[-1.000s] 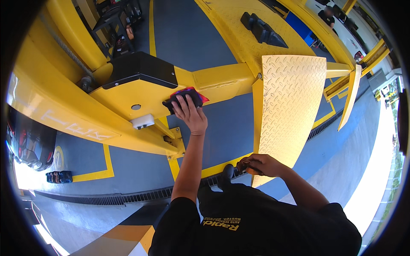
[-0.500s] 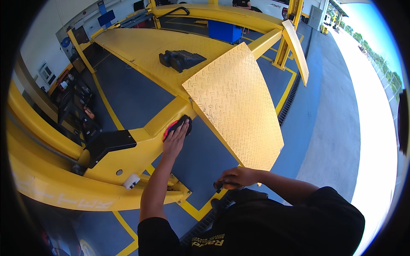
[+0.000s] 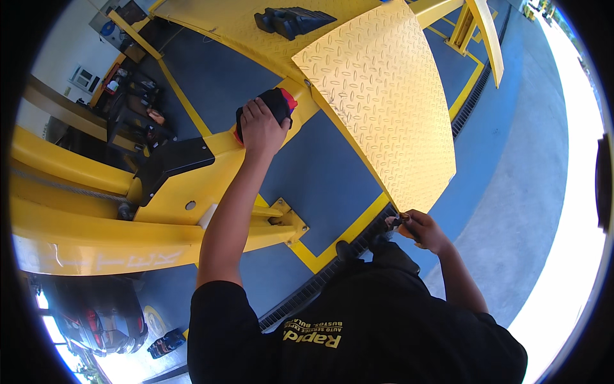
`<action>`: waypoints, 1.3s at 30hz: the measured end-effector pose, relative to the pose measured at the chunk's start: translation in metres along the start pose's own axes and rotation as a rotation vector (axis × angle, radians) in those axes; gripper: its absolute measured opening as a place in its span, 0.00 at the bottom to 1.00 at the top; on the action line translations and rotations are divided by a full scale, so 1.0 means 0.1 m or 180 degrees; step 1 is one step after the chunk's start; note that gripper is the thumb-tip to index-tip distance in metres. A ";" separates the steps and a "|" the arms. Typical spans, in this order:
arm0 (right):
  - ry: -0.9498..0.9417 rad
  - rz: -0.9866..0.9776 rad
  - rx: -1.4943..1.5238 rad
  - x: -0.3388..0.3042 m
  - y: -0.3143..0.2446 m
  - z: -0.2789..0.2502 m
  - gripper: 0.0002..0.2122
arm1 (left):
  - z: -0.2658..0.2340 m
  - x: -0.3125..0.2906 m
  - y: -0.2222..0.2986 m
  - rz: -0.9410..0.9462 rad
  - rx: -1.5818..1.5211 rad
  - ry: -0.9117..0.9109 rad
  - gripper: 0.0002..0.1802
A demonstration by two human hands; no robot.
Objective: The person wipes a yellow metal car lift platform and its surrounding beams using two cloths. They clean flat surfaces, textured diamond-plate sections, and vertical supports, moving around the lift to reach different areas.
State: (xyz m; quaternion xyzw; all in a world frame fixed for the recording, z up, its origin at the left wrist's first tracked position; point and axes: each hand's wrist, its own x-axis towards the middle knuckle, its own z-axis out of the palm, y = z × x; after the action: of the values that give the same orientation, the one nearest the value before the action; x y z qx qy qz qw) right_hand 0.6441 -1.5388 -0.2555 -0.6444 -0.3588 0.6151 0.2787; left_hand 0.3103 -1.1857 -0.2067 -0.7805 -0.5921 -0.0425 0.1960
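My left hand (image 3: 261, 128) is curled over a black cloth (image 3: 276, 102) with red edges and presses it onto the yellow crossbeam (image 3: 220, 157) of a vehicle lift. The cloth lies near where the beam meets the lift's runway. On the right, my right hand (image 3: 427, 232) is closed around a small dark object with an orange-brown part (image 3: 401, 224), too small and covered to name. That hand is close to the near corner of the tilted yellow tread-plate ramp (image 3: 384, 102).
Black rubber blocks (image 3: 291, 22) sit on the runway. A black angled cover (image 3: 176, 163) is fixed to the beam. The lift's foot (image 3: 291, 224) is bolted to the floor beside a drain grate (image 3: 297, 301). At lower left stands a dark car (image 3: 96, 320).
The view has tilted down and shifted. My left hand has slid the cloth onto the beam's upper side. My right hand has moved right, out from my body toward the ramp's near corner.
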 end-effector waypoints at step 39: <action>0.1004 -0.1041 0.2700 0.60 1.09 -1.09 0.18 | 0.98 -1.46 1.40 0.0748 -0.2591 -0.3229 0.21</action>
State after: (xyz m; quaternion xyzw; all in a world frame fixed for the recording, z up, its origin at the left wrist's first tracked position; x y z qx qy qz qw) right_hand 0.7640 -1.5451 -0.3690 -0.4945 -0.1261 0.5500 0.6611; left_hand 0.3830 -1.3149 -0.3759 -0.7748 -0.4586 0.1317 -0.4146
